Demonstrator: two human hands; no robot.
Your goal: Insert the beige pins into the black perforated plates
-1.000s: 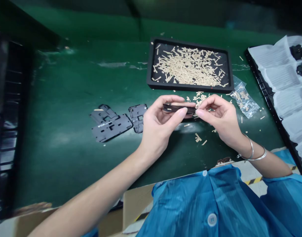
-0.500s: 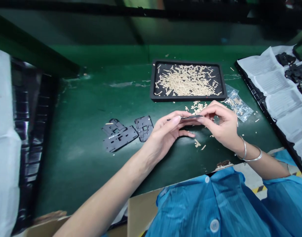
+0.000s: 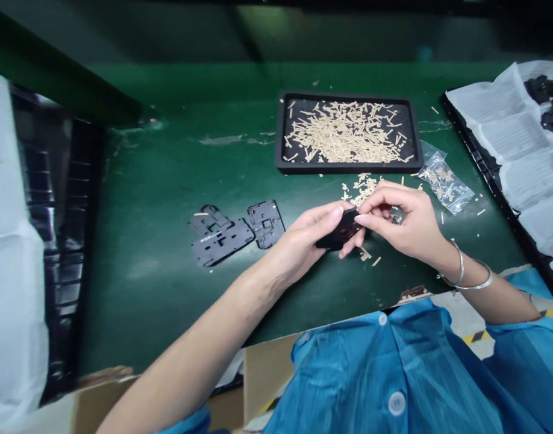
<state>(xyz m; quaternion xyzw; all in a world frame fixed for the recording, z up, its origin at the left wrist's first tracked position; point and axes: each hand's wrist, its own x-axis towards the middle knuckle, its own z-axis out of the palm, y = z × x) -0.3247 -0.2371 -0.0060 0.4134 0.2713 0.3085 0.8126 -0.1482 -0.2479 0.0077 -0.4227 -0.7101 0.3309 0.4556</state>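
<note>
My left hand grips a flat black part, thumb on its upper edge and fingers beneath. The part is tilted, with its broad face showing. At its upper right corner my right hand is closed, thumb and forefinger pinched at the edge; whatever lies between those fingertips is too small to make out. To the left, several black plates lie on the green table, two overlapping and another beside them. Small beige strips are scattered just beyond my hands.
A black tray heaped with beige strips stands behind my hands. Right of it lies a clear plastic bag with small pieces. White-lined trays holding black parts flank the right side; racks and white sheeting stand at the left.
The black part has turned from edge-on to show its broad face. My right hand's fingertips remain at its right end. The whole view has shifted slightly.
</note>
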